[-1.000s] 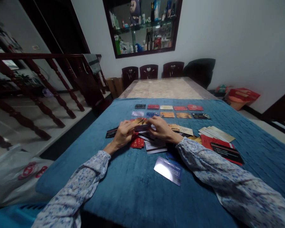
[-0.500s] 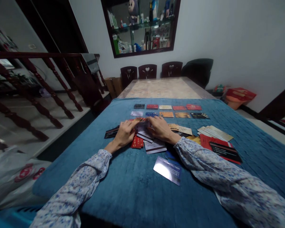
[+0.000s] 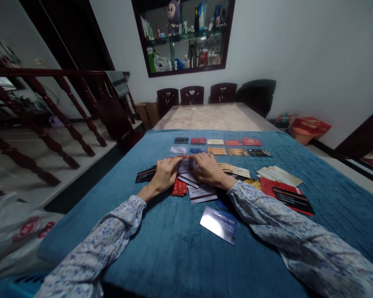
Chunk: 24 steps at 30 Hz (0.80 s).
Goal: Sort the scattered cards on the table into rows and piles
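At the far left of the blue cloth [image 3: 180, 248] lies a dark card [image 3: 145, 174]. Just right of it, your left hand [image 3: 164, 176] curls its fingers onto a pale card [image 3: 184, 166], which sits at the top of the loose heap in the middle. A red card [image 3: 179, 188] lies below that hand. Your right hand [image 3: 209, 170] grips the same pale card from the other side, fingers bent over it. Beyond both hands run two neat rows of cards [image 3: 217, 147]. Nearer you lies a shiny blue card [image 3: 218, 224], and to the right a red and black stack [image 3: 287, 192].
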Each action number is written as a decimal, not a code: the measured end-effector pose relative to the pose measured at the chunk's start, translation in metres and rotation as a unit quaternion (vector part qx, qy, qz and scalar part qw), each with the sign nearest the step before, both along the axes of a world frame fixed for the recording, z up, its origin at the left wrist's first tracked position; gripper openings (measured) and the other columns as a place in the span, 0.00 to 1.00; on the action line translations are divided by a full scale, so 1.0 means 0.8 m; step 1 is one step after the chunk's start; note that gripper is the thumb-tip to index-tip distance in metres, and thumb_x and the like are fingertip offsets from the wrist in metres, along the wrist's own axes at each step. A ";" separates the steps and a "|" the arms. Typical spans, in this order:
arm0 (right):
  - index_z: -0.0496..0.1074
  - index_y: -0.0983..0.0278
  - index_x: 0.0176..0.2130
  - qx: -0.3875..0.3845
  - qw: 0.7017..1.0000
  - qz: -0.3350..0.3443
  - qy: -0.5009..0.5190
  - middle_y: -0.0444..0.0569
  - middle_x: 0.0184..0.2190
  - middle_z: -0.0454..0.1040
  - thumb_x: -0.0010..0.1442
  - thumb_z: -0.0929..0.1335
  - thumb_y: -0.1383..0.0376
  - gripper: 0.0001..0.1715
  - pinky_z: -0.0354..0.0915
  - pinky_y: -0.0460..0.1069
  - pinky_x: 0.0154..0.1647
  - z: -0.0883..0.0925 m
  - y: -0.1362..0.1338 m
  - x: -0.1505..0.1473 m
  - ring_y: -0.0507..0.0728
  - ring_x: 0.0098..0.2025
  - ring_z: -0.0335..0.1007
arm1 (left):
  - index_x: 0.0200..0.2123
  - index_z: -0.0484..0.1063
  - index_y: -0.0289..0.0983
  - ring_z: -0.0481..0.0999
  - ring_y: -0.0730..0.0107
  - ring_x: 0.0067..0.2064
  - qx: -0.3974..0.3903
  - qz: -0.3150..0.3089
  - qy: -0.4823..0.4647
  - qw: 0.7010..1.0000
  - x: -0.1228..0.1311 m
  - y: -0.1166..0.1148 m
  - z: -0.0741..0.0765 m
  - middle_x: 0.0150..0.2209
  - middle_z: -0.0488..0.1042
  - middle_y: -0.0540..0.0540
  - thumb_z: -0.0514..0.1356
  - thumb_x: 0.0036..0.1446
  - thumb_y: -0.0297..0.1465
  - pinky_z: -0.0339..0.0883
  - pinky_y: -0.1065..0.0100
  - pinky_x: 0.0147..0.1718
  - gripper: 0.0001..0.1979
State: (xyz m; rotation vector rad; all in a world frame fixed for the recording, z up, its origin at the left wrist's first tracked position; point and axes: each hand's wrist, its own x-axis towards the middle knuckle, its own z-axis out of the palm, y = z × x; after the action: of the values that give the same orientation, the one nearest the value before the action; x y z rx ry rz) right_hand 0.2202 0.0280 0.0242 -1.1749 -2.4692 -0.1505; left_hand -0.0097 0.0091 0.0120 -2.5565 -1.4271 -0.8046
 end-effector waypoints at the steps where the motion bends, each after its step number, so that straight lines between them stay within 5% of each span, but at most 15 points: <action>1: 0.68 0.67 0.61 -0.001 1.000 -0.004 -0.002 0.63 0.53 0.76 0.62 0.69 0.65 0.28 0.58 0.57 0.53 0.002 -0.001 0.000 0.68 0.56 0.66 | 0.63 0.70 0.39 0.74 0.55 0.50 -0.008 0.004 0.003 1.000 0.000 0.000 0.002 0.48 0.78 0.40 0.55 0.62 0.24 0.63 0.55 0.51 0.26; 18: 0.72 0.68 0.59 0.050 0.999 0.006 -0.018 0.63 0.54 0.76 0.64 0.70 0.51 0.32 0.56 0.58 0.53 -0.005 0.007 0.006 0.69 0.55 0.61 | 0.64 0.66 0.33 0.72 0.49 0.57 -0.076 0.026 0.037 0.996 -0.008 0.005 0.016 0.54 0.76 0.35 0.61 0.60 0.27 0.59 0.49 0.58 0.28; 24: 0.72 0.69 0.60 0.014 1.000 -0.009 -0.024 0.63 0.54 0.76 0.64 0.71 0.53 0.32 0.57 0.59 0.54 0.005 0.004 0.005 0.69 0.56 0.62 | 0.62 0.67 0.34 0.72 0.50 0.56 -0.097 0.015 0.032 0.995 -0.015 0.009 0.022 0.55 0.77 0.36 0.64 0.58 0.26 0.59 0.49 0.59 0.28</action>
State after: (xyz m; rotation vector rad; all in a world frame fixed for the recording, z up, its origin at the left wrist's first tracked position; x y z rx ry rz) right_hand 0.2244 0.0313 0.0278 -1.1962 -2.4893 -0.2206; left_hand -0.0219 0.0164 0.0296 -2.6652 -1.5919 -0.6007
